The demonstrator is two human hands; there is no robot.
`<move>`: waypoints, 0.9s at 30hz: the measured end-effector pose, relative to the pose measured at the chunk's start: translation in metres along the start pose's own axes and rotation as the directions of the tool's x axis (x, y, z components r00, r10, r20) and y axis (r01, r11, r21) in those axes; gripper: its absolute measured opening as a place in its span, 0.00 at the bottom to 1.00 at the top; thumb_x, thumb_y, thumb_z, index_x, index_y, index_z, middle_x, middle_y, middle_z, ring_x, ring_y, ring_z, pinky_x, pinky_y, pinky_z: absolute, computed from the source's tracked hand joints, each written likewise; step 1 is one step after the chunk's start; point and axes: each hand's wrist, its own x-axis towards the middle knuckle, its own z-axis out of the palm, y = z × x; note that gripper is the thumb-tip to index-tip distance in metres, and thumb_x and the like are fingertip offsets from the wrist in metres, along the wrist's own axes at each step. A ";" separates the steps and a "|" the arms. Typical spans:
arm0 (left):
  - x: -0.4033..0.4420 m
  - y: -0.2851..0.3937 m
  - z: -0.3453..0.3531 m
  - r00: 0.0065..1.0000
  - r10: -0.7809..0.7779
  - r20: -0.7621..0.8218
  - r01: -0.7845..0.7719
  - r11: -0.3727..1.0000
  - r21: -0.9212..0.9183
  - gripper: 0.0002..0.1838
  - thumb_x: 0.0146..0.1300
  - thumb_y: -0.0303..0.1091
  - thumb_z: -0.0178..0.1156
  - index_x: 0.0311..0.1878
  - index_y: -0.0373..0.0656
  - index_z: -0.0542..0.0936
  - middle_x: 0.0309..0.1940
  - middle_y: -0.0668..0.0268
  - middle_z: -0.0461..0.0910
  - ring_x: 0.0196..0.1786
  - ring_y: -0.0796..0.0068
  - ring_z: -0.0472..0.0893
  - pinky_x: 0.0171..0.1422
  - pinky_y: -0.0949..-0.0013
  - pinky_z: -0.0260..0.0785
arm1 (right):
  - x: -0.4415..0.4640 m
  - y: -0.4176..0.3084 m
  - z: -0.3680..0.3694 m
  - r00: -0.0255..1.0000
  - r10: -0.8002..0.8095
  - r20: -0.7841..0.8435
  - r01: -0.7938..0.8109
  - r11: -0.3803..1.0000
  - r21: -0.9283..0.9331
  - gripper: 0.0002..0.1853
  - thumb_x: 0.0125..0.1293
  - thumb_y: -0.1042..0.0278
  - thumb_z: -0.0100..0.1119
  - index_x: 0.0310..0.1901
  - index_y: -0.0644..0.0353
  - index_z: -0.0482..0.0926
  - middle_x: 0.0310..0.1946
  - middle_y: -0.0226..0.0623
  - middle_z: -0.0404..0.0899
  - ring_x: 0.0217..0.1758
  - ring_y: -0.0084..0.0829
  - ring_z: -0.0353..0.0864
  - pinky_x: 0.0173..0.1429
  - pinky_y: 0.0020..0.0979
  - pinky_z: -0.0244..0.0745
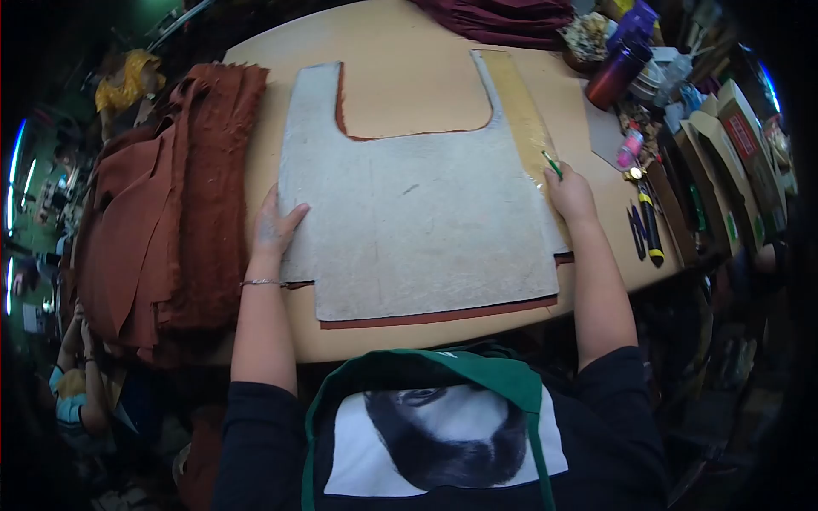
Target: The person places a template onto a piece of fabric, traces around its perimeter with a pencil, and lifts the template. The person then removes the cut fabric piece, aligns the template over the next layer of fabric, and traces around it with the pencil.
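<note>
A large grey pattern board (417, 204) with a U-shaped cutout lies flat on the table, and a yellowish strip (520, 111) runs down its upper right side. Reddish-brown leather (443, 322) shows from under it along the lower edge and the cutout. My left hand (277, 226) rests at the board's left edge, thumb spread over the top and fingers stretched along the side. At the right edge, my right hand (571, 196) is closed on a green pen (552, 164), its tip pointing up and away from me.
Stacked reddish-brown leather pieces (213, 196) fill the left side of the table (400, 98). To the right lie a yellow-and-black-handled tool (649, 223), a pink bottle (630, 149) and a dark red tumbler (618, 72). Maroon material (503, 19) lies at the far edge. A person (77, 383) is at lower left.
</note>
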 end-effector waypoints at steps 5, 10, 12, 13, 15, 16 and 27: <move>-0.006 0.008 -0.002 0.999 -0.003 -0.048 0.006 0.998 0.070 0.36 0.46 0.34 0.65 0.58 0.31 0.61 0.51 0.48 0.71 0.54 0.60 0.71 0.58 0.69 0.60 | 0.000 0.000 0.002 0.999 -0.039 0.000 0.038 0.988 -0.148 0.22 0.59 0.52 0.47 0.44 0.65 0.72 0.29 0.57 0.75 0.36 0.52 0.76 0.39 0.45 0.71; -0.011 0.004 0.001 0.992 0.106 -0.066 -0.113 0.987 -0.111 0.37 0.48 0.33 0.63 0.60 0.32 0.58 0.52 0.50 0.69 0.55 0.62 0.70 0.59 0.70 0.59 | -0.008 0.003 0.009 0.979 -0.126 -0.159 0.100 0.982 -0.161 0.22 0.58 0.54 0.48 0.46 0.65 0.71 0.28 0.55 0.74 0.32 0.51 0.76 0.37 0.44 0.72; -0.010 0.000 0.001 0.992 0.113 -0.053 -0.117 0.990 -0.076 0.36 0.49 0.32 0.62 0.60 0.32 0.58 0.53 0.50 0.69 0.55 0.62 0.70 0.59 0.70 0.58 | -0.010 0.008 0.014 0.959 -0.172 -0.227 0.142 0.980 -0.142 0.23 0.58 0.54 0.49 0.46 0.66 0.71 0.27 0.55 0.74 0.31 0.51 0.76 0.36 0.44 0.72; -0.010 -0.002 0.001 0.992 0.115 -0.047 -0.118 0.991 -0.058 0.36 0.49 0.32 0.62 0.60 0.32 0.58 0.53 0.50 0.69 0.55 0.63 0.70 0.59 0.71 0.58 | -0.010 0.011 0.016 0.950 -0.189 -0.249 0.159 0.978 -0.137 0.23 0.57 0.55 0.49 0.47 0.66 0.71 0.27 0.55 0.74 0.31 0.51 0.76 0.36 0.43 0.72; -0.010 -0.003 0.001 0.996 0.081 -0.020 -0.083 0.994 -0.068 0.37 0.49 0.32 0.62 0.61 0.32 0.57 0.53 0.50 0.69 0.56 0.63 0.69 0.60 0.71 0.58 | -0.012 0.013 0.015 0.945 -0.197 -0.259 0.168 0.977 -0.132 0.23 0.57 0.55 0.50 0.47 0.66 0.71 0.27 0.55 0.74 0.30 0.51 0.76 0.36 0.43 0.72; -0.008 -0.002 0.000 0.998 0.070 -0.005 -0.071 0.995 -0.070 0.37 0.49 0.32 0.62 0.61 0.32 0.57 0.53 0.50 0.69 0.56 0.63 0.69 0.60 0.71 0.57 | -0.011 0.012 0.014 0.950 -0.188 -0.249 0.160 0.979 -0.129 0.23 0.57 0.55 0.50 0.46 0.66 0.71 0.27 0.55 0.74 0.31 0.51 0.76 0.36 0.43 0.72; -0.007 0.001 -0.001 0.997 0.073 0.008 -0.073 0.997 -0.007 0.37 0.48 0.32 0.62 0.60 0.31 0.58 0.53 0.48 0.69 0.56 0.61 0.69 0.61 0.70 0.57 | -0.010 0.014 0.015 0.943 -0.207 -0.261 0.181 0.976 -0.120 0.22 0.57 0.54 0.49 0.45 0.66 0.72 0.26 0.55 0.74 0.30 0.51 0.75 0.35 0.42 0.72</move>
